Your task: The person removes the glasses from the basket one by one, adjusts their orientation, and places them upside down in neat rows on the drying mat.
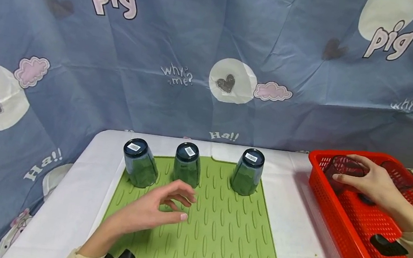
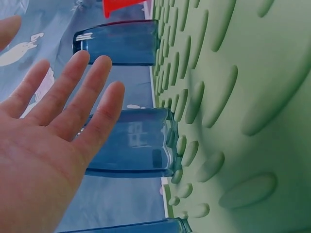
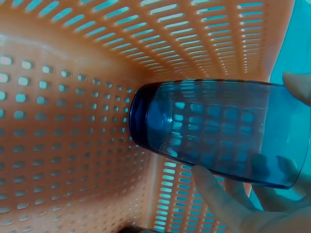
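Observation:
My right hand (image 1: 375, 181) grips a dark blue drinking glass (image 3: 209, 131) near its rim, thumb on one side and fingers on the other. In the right wrist view the glass stands inside the red basket (image 1: 347, 254), its thick base toward the basket floor. My left hand (image 1: 157, 210) hovers over the green mat (image 1: 215, 236) with relaxed fingers and nothing in them. Beyond it, three blue glasses stand upside down along the mat's back edge: a left glass (image 1: 140, 166), a middle glass (image 1: 187, 168) and a right glass (image 1: 247, 174).
Another glass (image 1: 398, 173) stands in the basket's far right corner. The basket sits at the right of a white-covered table (image 1: 304, 248). Behind the table hangs a blue printed cloth (image 1: 177, 111).

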`<state>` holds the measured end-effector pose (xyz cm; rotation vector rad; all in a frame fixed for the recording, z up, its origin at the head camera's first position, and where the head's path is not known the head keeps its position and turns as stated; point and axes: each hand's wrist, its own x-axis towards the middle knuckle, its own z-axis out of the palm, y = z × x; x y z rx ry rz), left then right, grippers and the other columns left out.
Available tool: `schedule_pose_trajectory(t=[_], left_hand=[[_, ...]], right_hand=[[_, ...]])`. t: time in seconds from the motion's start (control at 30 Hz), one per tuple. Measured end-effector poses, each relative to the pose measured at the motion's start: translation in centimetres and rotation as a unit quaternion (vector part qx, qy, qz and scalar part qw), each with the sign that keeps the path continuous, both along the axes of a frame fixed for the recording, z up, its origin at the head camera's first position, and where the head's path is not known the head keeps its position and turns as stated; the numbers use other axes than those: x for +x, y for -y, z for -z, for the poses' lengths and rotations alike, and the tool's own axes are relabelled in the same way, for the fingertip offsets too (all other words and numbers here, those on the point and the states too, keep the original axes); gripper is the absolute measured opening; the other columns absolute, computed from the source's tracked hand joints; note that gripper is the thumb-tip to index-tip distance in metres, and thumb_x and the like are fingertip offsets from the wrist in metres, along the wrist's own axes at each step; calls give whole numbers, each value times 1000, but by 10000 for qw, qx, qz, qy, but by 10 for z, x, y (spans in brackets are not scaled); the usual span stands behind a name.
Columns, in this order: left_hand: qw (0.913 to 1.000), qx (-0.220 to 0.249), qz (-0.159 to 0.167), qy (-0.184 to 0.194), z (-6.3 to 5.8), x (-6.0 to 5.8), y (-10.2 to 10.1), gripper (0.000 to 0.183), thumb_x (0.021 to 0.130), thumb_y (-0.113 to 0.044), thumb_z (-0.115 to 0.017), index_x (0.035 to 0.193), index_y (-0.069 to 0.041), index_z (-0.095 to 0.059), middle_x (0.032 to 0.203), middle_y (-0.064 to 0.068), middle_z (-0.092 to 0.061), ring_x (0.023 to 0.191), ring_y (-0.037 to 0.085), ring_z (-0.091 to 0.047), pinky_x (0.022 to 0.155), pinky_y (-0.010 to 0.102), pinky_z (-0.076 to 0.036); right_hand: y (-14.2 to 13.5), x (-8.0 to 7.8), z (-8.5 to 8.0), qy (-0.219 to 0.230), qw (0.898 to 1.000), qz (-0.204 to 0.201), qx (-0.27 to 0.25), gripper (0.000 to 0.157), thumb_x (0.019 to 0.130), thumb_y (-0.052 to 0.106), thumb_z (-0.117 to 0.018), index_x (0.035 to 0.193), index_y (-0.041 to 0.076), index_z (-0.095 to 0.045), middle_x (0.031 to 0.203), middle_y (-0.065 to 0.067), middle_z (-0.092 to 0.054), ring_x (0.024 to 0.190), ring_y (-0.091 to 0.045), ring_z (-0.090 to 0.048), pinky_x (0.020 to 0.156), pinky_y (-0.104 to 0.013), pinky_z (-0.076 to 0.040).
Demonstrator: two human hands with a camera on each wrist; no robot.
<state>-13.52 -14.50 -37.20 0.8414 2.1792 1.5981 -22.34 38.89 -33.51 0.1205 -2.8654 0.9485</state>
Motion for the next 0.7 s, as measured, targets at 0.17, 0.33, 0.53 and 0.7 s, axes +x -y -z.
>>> schedule_pose_trajectory(t=[0.17,0.33,0.53,0.7], left_hand=[[10000,4,5,-42,0,-1,2,39,93,-19,-69,129,-19,-53,126,13,-57,114,38,-56,96,42,-48],[10000,-6,36,2,0,-1,2,39,94,-19,-69,129,-19,-53,126,11,-57,114,38,-55,97,44,-48],[10000,9,58,49,1,-2,3,39,93,-18,-69,129,-21,-53,125,7,-58,115,37,-55,98,45,-47],[9999,42,71,78,0,-3,3,40,93,-18,-70,129,-21,-53,127,13,-56,115,37,-55,98,49,-46]], right_hand=[[-1,0,-1,-67,10000,-31,-55,76,80,33,-83,140,2,-47,114,-26,-63,79,-9,-54,62,-22,-44],[-1,-1,-1,-75,10000,-42,30,78,80,34,-83,139,0,-47,111,-27,-65,77,-9,-55,62,-21,-44],[-1,0,-3,-43,9998,59,192,80,79,36,-83,139,-2,-46,115,-30,-62,81,-13,-54,62,-22,-43],[-2,4,-8,-75,9999,119,-21,76,81,34,-83,138,2,-46,114,-27,-63,77,-9,-55,58,-24,-46]])
